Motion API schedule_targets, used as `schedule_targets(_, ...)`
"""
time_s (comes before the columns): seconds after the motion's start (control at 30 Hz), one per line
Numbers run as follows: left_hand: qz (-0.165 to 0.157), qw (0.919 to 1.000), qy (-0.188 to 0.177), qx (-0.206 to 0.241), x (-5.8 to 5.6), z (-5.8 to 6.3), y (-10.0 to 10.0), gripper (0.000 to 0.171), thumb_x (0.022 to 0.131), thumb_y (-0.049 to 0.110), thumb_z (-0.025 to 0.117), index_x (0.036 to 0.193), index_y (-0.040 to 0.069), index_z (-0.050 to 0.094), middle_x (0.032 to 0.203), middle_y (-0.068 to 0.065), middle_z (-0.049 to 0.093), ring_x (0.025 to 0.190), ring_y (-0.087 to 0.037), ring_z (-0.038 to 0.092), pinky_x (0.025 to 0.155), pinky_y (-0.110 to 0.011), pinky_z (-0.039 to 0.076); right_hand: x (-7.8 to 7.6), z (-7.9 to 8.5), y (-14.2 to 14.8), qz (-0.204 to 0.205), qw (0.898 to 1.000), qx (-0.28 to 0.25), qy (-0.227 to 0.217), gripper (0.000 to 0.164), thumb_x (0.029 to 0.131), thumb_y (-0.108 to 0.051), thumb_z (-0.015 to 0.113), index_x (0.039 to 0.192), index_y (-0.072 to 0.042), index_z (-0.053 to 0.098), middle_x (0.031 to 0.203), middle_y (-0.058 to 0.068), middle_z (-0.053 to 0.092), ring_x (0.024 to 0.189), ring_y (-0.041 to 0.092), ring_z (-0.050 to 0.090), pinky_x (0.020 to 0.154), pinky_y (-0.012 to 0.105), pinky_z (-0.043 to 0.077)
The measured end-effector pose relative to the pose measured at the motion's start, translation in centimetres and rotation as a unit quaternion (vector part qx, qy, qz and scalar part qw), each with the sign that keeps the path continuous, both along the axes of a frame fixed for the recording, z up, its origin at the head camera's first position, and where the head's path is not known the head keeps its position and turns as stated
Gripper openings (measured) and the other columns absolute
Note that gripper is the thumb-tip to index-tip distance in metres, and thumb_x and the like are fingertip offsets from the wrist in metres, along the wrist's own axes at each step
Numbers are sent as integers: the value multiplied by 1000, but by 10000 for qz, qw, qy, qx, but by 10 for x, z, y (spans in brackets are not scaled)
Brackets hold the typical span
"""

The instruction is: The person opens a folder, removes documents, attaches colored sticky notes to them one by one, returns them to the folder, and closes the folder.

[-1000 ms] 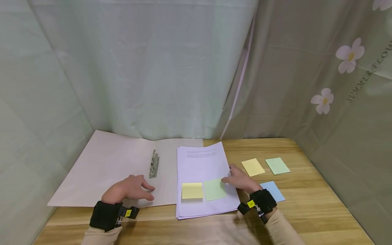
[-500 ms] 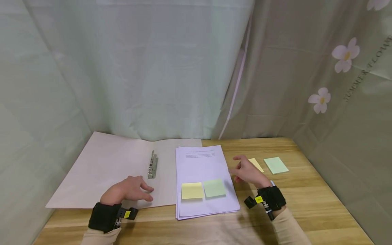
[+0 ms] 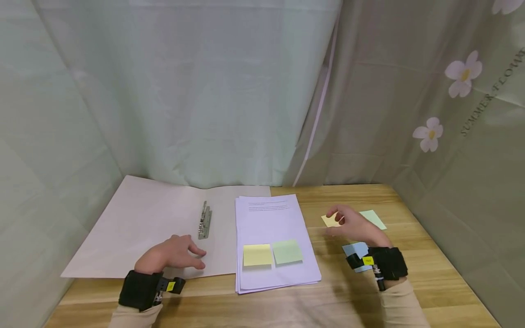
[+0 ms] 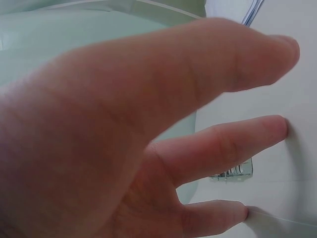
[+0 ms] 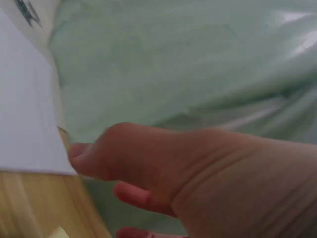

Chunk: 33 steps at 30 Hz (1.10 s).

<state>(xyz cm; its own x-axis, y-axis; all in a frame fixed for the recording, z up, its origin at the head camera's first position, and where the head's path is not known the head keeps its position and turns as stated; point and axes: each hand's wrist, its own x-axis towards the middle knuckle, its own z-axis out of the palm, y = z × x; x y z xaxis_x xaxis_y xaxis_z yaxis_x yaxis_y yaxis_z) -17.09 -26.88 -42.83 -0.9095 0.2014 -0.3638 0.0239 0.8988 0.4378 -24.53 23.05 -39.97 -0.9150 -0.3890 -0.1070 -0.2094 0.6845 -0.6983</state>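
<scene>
The stack of white printed paper sheets (image 3: 266, 228) lies partly over the right side of an open, pale cardboard folder (image 3: 164, 214), its near end reaching onto the light wood-grain counter (image 3: 205, 300). On the near half of the stack, a square yellow paper note (image 3: 257, 255) sits just beside a square pale-green paper note (image 3: 287, 251), the yellow one to the left.

Left of the stack, the left hand (image 3: 174, 251) is over the near part of the folder, thumb and fingers spread and relaxed, with nothing in its grasp. A silver metal clip mechanism (image 3: 205, 223) is fixed to the folder left of the stack, beyond that hand's fingers.

Right of the stack and apart from it, the right hand (image 3: 354, 224) has its fingers loosely bent, a gap showing between thumb and fingers, and no object visible between them. It partly covers a square yellow paper pad (image 3: 329, 221), also right of the stack. Farther right of the stack is a square pale-green paper pad (image 3: 373, 219); a light-blue paper square (image 3: 356, 248) lies right of the stack's near half, partly hidden by the black wrist strap (image 3: 389, 263). Behind the stack hangs a grey-green fabric curtain (image 3: 205, 91)
</scene>
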Motion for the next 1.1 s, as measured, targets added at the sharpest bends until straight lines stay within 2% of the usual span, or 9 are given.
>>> schedule_targets(0.17,-3,10000,-16,-21,-1,0,0,47,91,35,84,129,8,85,120,-13,70,109,-28,60,82,-42,49,1,8,31,-127,9997,115,168,47,98,-19,85,132,4,63,118,20,56,102,29,52,81,38,46)
schedule_targets(0.27,-3,10000,-11,-41,-1,0,-1,47,91,35,83,130,8,85,122,-15,70,111,-29,60,83,-43,50,0,9,38,-160,9993,307,172,46,97,-20,85,130,3,64,120,22,57,106,32,53,82,39,46)
schedule_targets(0.43,-20,10000,12,-19,-1,-1,-2,47,91,35,83,129,8,85,122,-15,70,111,-31,61,83,-44,50,0,9,39,-198,9946,1001,179,48,91,-26,88,124,1,66,125,28,59,113,37,55,85,38,47)
schedule_targets(0.63,-21,10000,19,-36,-2,-1,-2,47,91,36,83,129,8,85,122,-15,70,114,-33,61,85,-47,51,-2,-2,33,-432,9834,1759,147,50,85,-29,88,118,0,64,114,27,58,100,36,56,79,41,47)
schedule_targets(0.73,-12,10000,4,-17,-2,-2,-2,47,91,35,83,129,8,85,121,-14,70,112,-31,60,84,-45,51,-3,-9,32,-484,9771,2071,-101,54,85,-31,93,119,-2,63,116,28,56,97,37,57,79,44,49)
schedule_targets(0.87,-29,10000,7,2,-1,-4,-3,47,91,35,83,129,8,85,121,-14,70,109,-28,59,82,-42,49,-7,-18,35,-264,9741,2215,-367,52,82,-28,96,115,-4,64,115,26,59,95,34,58,79,44,51)
schedule_targets(1.0,-35,10000,-2,-2,-1,-2,-2,46,92,35,83,129,8,85,121,-14,70,110,-29,60,83,-42,49,-14,-30,41,40,9719,2325,-356,46,77,-22,96,107,-4,67,104,15,64,91,29,58,78,39,50)
schedule_targets(1.1,-37,10000,-21,-5,-1,-1,-1,45,93,35,83,129,8,85,121,-14,70,114,-32,62,84,-43,50,-15,-32,42,76,9768,2096,-441,42,77,-14,95,104,-3,65,99,10,62,88,27,57,77,36,48)
